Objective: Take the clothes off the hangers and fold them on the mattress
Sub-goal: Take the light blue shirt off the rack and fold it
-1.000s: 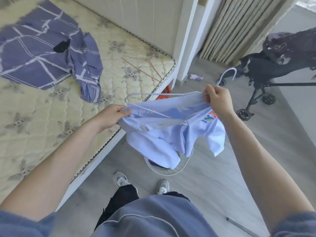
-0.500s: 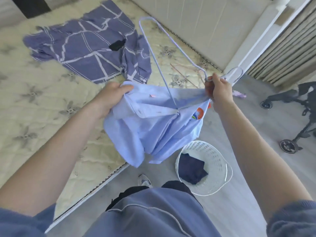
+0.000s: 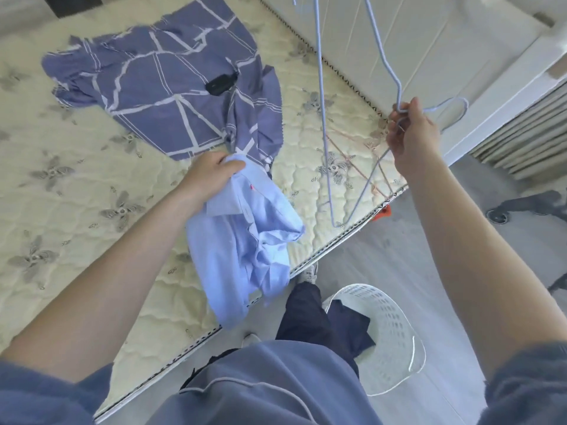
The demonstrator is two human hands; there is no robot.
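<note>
Blue shirt droops crumpled from left hand; right hand holds wire hanger.

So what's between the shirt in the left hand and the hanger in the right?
Head view: only quilted mattress shows between the light-blue shirt and the blue wire hanger; they hang apart.

Hanger top — past upper edge
</note>
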